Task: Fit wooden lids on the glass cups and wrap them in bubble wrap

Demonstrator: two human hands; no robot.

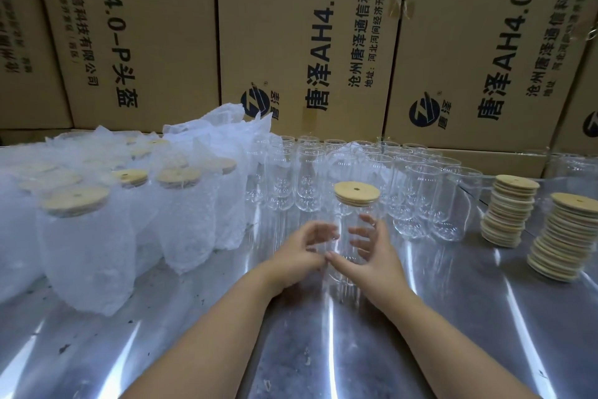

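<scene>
Hands in close: left hand (302, 245) and right hand (375, 248) cupped low round tall clear glass cup (348, 264), thumbs almost meeting in front, fingers curved and blurred; firm hold or loose, cannot tell. Upright at mid shiny metal table (420, 334), round pale wooden lid (357, 193) already seated on top. Probably slick, rigid, breakable: best taken round the straight lower wall with both palms, never by the lid. Bubble-wrapped lidded cups (87, 237) massed well to the left.

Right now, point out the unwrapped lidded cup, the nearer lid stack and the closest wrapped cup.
unwrapped lidded cup (351, 216), head view, glass just under lid
nearer lid stack (562, 237), head view, stack's side
closest wrapped cup (87, 256), head view, wrapped side
</scene>
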